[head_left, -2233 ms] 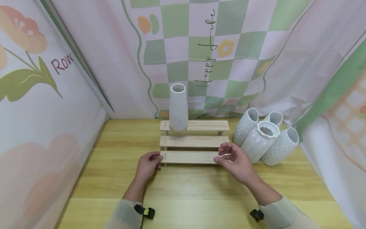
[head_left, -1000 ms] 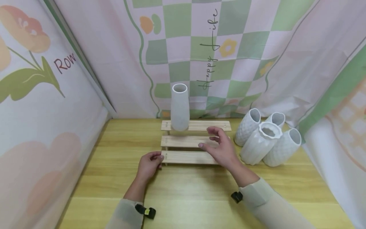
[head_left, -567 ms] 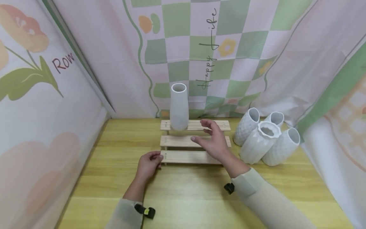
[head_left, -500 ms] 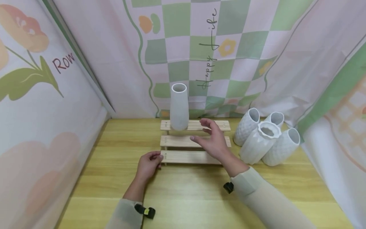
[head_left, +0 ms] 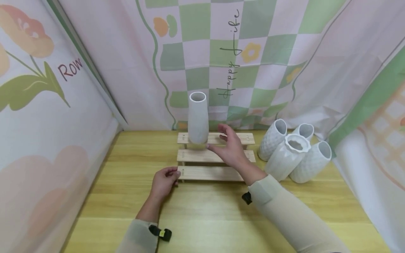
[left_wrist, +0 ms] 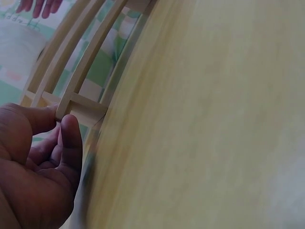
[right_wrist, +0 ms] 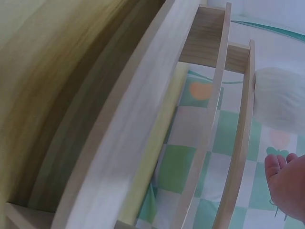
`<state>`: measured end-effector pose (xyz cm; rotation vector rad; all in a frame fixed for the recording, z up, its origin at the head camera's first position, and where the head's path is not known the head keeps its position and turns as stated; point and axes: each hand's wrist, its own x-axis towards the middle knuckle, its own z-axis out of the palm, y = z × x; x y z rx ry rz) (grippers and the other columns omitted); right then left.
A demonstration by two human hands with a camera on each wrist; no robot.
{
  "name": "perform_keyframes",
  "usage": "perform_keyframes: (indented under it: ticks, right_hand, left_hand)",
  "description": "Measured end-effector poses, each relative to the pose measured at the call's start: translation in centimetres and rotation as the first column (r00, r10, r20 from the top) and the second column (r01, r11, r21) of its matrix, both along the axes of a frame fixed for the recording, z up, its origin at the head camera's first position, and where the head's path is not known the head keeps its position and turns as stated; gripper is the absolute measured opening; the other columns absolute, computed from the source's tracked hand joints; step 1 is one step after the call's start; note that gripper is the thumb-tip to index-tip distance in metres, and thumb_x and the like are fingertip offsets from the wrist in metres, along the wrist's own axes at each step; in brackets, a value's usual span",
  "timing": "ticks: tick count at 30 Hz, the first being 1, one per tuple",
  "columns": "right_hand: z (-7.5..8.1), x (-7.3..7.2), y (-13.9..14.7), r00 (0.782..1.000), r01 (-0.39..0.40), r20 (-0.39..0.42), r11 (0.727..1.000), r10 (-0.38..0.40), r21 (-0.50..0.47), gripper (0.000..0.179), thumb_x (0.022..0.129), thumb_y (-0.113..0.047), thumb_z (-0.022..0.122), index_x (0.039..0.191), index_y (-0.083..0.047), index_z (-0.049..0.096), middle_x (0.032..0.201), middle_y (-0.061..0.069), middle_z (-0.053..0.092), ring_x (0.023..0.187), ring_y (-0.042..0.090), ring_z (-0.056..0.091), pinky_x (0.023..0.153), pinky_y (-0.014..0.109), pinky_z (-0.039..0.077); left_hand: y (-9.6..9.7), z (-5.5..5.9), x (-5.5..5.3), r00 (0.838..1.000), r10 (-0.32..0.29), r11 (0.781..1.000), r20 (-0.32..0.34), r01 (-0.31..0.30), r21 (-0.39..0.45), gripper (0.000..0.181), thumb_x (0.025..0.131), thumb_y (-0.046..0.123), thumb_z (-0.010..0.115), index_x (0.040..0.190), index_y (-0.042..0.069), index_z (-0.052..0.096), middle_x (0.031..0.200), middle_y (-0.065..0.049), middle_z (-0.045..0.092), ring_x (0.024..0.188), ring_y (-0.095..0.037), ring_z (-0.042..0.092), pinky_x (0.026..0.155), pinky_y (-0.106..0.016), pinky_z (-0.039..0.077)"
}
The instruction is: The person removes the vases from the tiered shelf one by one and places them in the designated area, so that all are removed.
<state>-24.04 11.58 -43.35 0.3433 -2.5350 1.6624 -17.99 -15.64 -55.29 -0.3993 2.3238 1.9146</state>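
Note:
A three-tier wooden display rack [head_left: 209,173] stands on the table. My left hand [head_left: 162,182] pinches the left end of its lowest board between thumb and fingers, which the left wrist view shows close up. On the left part of the top tier a tall, smooth white vase [head_left: 198,119] stands upright. Over the rack's middle and top tiers reaches my right hand [head_left: 231,147], fingers loosely bent and apart, holding nothing. Its thumb tip is close to the vase's lower right side; whether they touch I cannot tell. The right wrist view shows these fingers [right_wrist: 271,167] apart from the vase [right_wrist: 281,98].
Right of the rack several textured white vases stand close together; a ruffled-rim vase [head_left: 286,158] is in front. Printed curtains hang behind the wooden table [head_left: 202,214], and a printed cloth panel [head_left: 57,140] borders its left side.
My right hand has moved from the right end of the lowest board leftward and up toward the tall vase. My left hand has kept its pinch on the rack. The vases have not moved.

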Motion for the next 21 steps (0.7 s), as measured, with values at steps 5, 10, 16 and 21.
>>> perform_keyframes:
  ticks: [5, 10, 16, 21]
  right_hand:
    - [0.4, -0.6, -0.9, 1.000, -0.012, -0.019, 1.000, 0.012, -0.010, 0.092, 0.082, -0.026, 0.091, 0.156, -0.010, 0.037, 0.155, 0.012, 0.045, 0.139, 0.031, 0.047, 0.116, 0.043, 0.043]
    - [0.8, -1.0, -1.8, 1.000, -0.011, -0.013, 1.000, 0.011, 0.011, 0.099, 0.081, -0.028, 0.092, 0.159, -0.011, 0.033, 0.158, 0.011, 0.042, 0.142, 0.028, 0.045, 0.118, 0.042, 0.042]
    - [1.0, -1.5, -2.8, 1.000, -0.010, -0.022, 1.000, 0.010, 0.022, 0.104, 0.081, -0.030, 0.091, 0.161, -0.010, 0.028, 0.160, 0.011, 0.039, 0.143, 0.029, 0.043, 0.117, 0.045, 0.042]
    - [1.2, -2.0, -3.6, 0.999, -0.021, -0.043, 1.000, 0.022, 0.019, 0.100, 0.083, -0.031, 0.090, 0.160, -0.012, 0.030, 0.159, 0.009, 0.041, 0.142, 0.027, 0.045, 0.116, 0.045, 0.043]
  left_hand:
    - [0.0, 0.1, 0.0, 1.000, 0.005, 1.000, 0.005, -0.005, -0.004, 0.032, 0.096, 0.019, 0.076, 0.123, 0.003, 0.071, 0.104, -0.012, 0.071, 0.082, -0.022, 0.070, 0.072, -0.034, 0.063]
    - [0.0, 0.2, 0.0, 1.000, 0.004, 1.000, -0.004, -0.004, -0.003, 0.032, 0.096, 0.018, 0.076, 0.123, 0.003, 0.071, 0.103, -0.012, 0.071, 0.081, -0.023, 0.070, 0.072, -0.034, 0.063]
    - [0.1, 0.1, 0.1, 1.000, -0.003, 1.000, -0.020, 0.003, -0.003, 0.032, 0.096, 0.019, 0.076, 0.122, 0.003, 0.071, 0.102, -0.012, 0.071, 0.079, -0.023, 0.070, 0.070, -0.034, 0.063]
    - [0.1, 0.1, 0.2, 0.999, -0.001, 1.000, -0.034, 0.001, -0.003, 0.030, 0.095, 0.018, 0.077, 0.121, 0.002, 0.072, 0.100, -0.012, 0.072, 0.078, -0.023, 0.070, 0.069, -0.035, 0.063]
